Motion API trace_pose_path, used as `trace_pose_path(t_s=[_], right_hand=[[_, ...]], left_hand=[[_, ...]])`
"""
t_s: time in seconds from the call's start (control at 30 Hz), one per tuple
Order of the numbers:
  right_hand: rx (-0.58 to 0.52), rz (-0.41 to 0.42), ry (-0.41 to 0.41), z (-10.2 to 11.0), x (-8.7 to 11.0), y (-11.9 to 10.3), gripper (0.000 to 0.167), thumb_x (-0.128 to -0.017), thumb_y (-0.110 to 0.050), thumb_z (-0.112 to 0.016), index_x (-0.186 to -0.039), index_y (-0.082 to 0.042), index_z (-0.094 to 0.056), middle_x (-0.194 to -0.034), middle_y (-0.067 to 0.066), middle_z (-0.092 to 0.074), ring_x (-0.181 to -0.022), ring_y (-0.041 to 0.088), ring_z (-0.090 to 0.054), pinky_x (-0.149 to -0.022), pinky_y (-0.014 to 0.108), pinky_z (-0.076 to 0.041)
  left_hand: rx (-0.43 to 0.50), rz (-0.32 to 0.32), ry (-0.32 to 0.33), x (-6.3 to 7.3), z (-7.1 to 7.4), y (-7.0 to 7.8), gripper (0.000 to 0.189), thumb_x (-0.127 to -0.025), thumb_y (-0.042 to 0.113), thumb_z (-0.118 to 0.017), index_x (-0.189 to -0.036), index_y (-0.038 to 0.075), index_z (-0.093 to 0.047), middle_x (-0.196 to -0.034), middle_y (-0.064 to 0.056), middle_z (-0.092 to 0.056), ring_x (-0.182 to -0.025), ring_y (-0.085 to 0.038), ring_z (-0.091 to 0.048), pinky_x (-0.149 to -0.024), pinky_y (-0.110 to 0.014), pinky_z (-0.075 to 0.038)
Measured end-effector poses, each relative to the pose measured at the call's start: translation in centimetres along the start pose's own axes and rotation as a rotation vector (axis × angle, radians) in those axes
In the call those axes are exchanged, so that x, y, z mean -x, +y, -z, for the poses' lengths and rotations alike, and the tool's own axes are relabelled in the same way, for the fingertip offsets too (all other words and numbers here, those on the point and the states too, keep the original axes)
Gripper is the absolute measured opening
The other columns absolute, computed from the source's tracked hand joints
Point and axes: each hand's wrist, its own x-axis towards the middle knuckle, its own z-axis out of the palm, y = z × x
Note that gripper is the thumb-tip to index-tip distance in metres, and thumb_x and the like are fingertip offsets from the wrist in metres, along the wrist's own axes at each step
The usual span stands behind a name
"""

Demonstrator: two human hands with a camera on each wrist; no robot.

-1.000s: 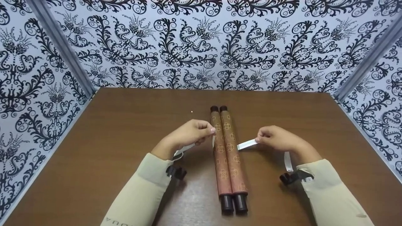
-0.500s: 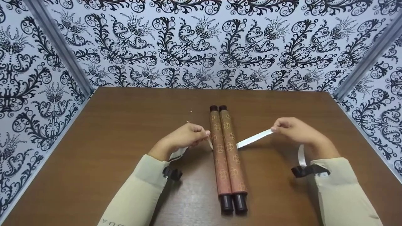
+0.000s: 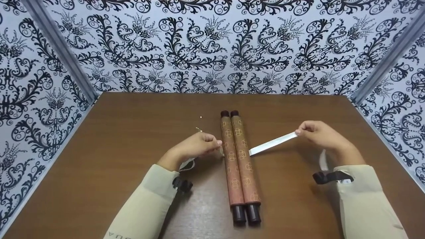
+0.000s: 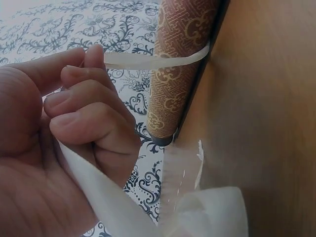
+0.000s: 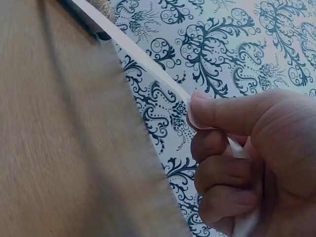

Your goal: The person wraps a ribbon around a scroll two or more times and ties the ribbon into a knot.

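Note:
A scroll [image 3: 239, 159], rolled from both ends into two side-by-side rolls with dark end knobs, lies lengthwise on the table. Its brocade fades from brown to pinkish red with gold motifs. My left hand [image 3: 199, 145], just left of the rolls, pinches a white ribbon [image 4: 148, 61] that runs under the scroll; the ribbon's loose part trails past the palm. On the right, my right hand [image 3: 323, 134] pinches the other stretch of white ribbon [image 3: 274, 143] between thumb and forefinger. That stretch is pulled taut up from the scroll's right side, and its tail hangs below the hand.
The brown wooden table [image 3: 142, 116] extends around the scroll. Patterned black-and-white panels [image 3: 212, 49] enclose its back and sides, with grey posts at the corners. A dark strap [image 3: 332, 177] sits on the right wrist, another [image 3: 182, 184] on the left.
My right hand has moved right and away, drawing out a longer stretch of ribbon. My left hand has shifted slightly left and down, still pinching its end. The scroll has stayed nearly in place.

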Motion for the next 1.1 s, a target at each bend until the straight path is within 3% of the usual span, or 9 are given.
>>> trace_pose_path(t_s=[0.17,0.23,0.33,0.47,0.6,0.7,0.87,0.97,1.1], right_hand=[[0.059,-0.044,0.002,-0.5,-0.1,0.0,0.037,-0.105,-0.025,-0.061,-0.130,0.002,-0.064,-0.116,0.017,-0.071,-0.105,0.022,-0.063,-0.089,0.026,-0.049],[0.079,-0.047,-0.002,-1.0,-0.3,-0.4,0.046,-0.106,-0.028,-0.060,-0.140,0.003,-0.058,-0.132,0.023,-0.066,-0.119,0.032,-0.062,-0.099,0.035,-0.050],[0.087,-0.009,-0.002,-2.2,-0.8,-1.5,0.051,-0.105,-0.029,-0.061,-0.144,0.004,-0.054,-0.139,0.027,-0.062,-0.126,0.043,-0.060,-0.107,0.054,-0.048],[0.151,0.114,-0.006,-5.2,-1.4,-3.6,0.045,-0.102,-0.024,-0.066,-0.137,0.003,-0.060,-0.132,0.026,-0.066,-0.123,0.044,-0.062,-0.108,0.061,-0.046],[0.226,0.237,-0.054,-8.9,-2.0,-5.1,0.035,-0.099,-0.019,-0.068,-0.128,0.002,-0.067,-0.122,0.021,-0.069,-0.116,0.041,-0.064,-0.105,0.059,-0.048],[0.286,0.314,-0.070,-10.8,-2.4,-5.5,0.027,-0.097,-0.017,-0.071,-0.118,0.000,-0.071,-0.111,0.016,-0.069,-0.106,0.036,-0.065,-0.099,0.054,-0.051],[0.348,0.307,-0.055,-12.0,-2.5,-5.8,0.009,-0.093,-0.014,-0.075,-0.093,-0.007,-0.070,-0.092,0.006,-0.062,-0.087,0.021,-0.057,-0.083,0.042,-0.050],[0.342,0.293,-0.064,-12.1,-2.5,-6.0,0.014,-0.092,-0.013,-0.074,-0.083,-0.011,-0.064,-0.085,0.002,-0.058,-0.082,0.017,-0.053,-0.078,0.039,-0.046],[0.293,0.272,-0.088,-11.8,-2.3,-6.3,0.016,-0.095,-0.014,-0.071,-0.083,-0.013,-0.060,-0.080,-0.001,-0.058,-0.080,0.016,-0.052,-0.076,0.037,-0.043]], left_hand=[[-0.002,0.005,0.004,0.0,-0.3,0.2,0.031,-0.105,0.027,-0.060,-0.083,0.005,-0.063,-0.062,0.008,-0.042,-0.055,-0.009,-0.035,-0.055,-0.026,-0.032],[0.001,0.006,0.010,0.1,-0.4,0.2,0.030,-0.105,0.026,-0.061,-0.084,0.004,-0.064,-0.062,0.008,-0.042,-0.056,-0.008,-0.036,-0.055,-0.026,-0.032],[-0.003,0.002,0.018,0.1,-0.4,0.2,0.031,-0.104,0.027,-0.062,-0.085,0.003,-0.065,-0.062,0.008,-0.043,-0.056,-0.008,-0.036,-0.055,-0.026,-0.032],[-0.017,-0.010,0.020,0.0,-0.5,0.3,0.032,-0.104,0.027,-0.062,-0.087,0.000,-0.066,-0.063,0.008,-0.043,-0.057,-0.009,-0.036,-0.056,-0.026,-0.031],[-0.037,-0.022,0.021,0.0,-0.7,0.5,0.031,-0.105,0.027,-0.061,-0.091,0.000,-0.068,-0.065,0.007,-0.045,-0.061,-0.009,-0.039,-0.059,-0.026,-0.033],[-0.043,-0.029,0.018,0.0,-0.8,0.5,0.029,-0.105,0.028,-0.060,-0.087,0.006,-0.068,-0.063,0.007,-0.044,-0.061,-0.010,-0.039,-0.058,-0.026,-0.033],[-0.047,-0.026,0.011,0.0,-0.8,0.6,0.030,-0.105,0.028,-0.060,-0.091,0.004,-0.069,-0.061,0.008,-0.042,-0.057,-0.009,-0.037,-0.056,-0.026,-0.032],[-0.053,-0.022,0.014,0.0,-0.8,0.7,0.032,-0.105,0.029,-0.060,-0.095,0.001,-0.070,-0.060,0.008,-0.042,-0.057,-0.009,-0.037,-0.056,-0.026,-0.032],[-0.026,-0.015,0.006,0.0,-0.9,0.7,0.031,-0.106,0.027,-0.060,-0.095,0.000,-0.069,-0.059,0.008,-0.040,-0.055,-0.009,-0.035,-0.056,-0.026,-0.031]])
